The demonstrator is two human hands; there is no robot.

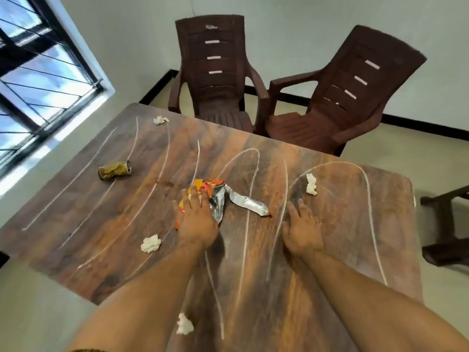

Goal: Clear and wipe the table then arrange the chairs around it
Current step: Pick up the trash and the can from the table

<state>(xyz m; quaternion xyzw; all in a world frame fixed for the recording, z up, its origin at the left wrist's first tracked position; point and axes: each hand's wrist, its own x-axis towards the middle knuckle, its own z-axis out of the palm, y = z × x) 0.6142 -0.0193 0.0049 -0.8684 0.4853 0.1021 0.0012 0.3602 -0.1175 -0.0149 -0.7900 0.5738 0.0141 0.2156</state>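
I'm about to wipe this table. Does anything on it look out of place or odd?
Yes. Litter lies on the table: a crushed can near the left edge, a torn wrapper under the left hand, and four crumpled tissues scattered about. White lines streak the top.

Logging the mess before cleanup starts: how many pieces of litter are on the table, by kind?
Crumpled tissues: 4
Crushed can: 1
Snack wrapper: 1
Total: 6
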